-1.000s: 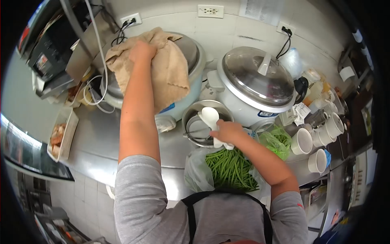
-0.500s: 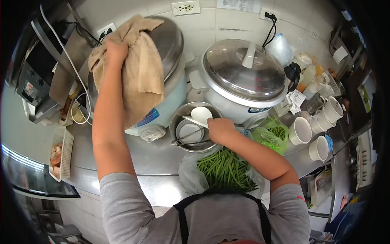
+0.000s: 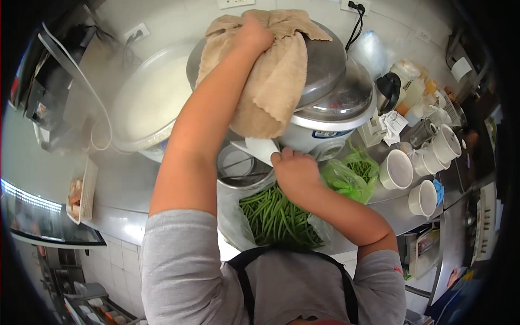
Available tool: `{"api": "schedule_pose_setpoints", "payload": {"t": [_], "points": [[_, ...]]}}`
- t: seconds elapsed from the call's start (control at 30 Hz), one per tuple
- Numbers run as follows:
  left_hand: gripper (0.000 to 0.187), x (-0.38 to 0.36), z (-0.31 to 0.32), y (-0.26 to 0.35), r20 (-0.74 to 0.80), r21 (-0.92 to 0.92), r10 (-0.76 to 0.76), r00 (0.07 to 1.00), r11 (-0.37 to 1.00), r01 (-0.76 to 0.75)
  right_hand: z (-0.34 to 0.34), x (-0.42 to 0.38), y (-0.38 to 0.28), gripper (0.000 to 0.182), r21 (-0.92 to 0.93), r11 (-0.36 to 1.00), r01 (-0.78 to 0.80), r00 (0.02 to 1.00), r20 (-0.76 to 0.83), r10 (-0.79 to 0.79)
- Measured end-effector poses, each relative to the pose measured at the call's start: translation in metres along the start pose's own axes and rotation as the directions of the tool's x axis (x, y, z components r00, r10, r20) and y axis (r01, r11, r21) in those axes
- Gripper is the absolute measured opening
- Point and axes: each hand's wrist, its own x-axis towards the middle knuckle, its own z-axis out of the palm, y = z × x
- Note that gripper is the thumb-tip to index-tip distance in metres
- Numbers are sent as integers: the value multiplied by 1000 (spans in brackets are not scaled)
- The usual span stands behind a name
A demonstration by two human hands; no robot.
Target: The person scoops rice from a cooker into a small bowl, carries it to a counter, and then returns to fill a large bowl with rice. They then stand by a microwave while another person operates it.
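Observation:
My left hand [image 3: 253,37] grips a tan cloth [image 3: 276,81] that drapes over a metal lid [image 3: 325,65]. The lid is held above the right-hand cooker [image 3: 309,134] and overlaps its lid. At the left, the uncovered cooker [image 3: 154,97] shows pale, steamy contents. My right hand [image 3: 295,170] is closed on a white ladle [image 3: 261,149], beside a metal pot [image 3: 244,181]. The cloth partly covers the cooker and the area behind the ladle. Green beans [image 3: 276,216] lie in a plastic bag just below my right hand.
A green bag [image 3: 355,179] of greens and white tubs [image 3: 396,169] stand to the right. Behind them are a black-handled jug [image 3: 388,92] and crumpled paper [image 3: 394,127]. A white basket [image 3: 84,189] and a loose white cable [image 3: 81,76] are at the left.
My left hand has moved right with the cloth and lid, uncovering the steaming left cooker. My right hand has shifted slightly with the ladle. The view has also shifted.

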Motion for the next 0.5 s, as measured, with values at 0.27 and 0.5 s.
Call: {"api": "schedule_pose_setpoints", "payload": {"t": [0.27,0.5], "points": [[64,-16,-22,15,119,121,37,992,991,-51,-9,-25,31,12,0,1000,9,999,-41,-9],[35,-166,-105,-32,28,62,83,996,995,-85,-17,-37,47,17,121,992,41,998,-43,-36]]}}
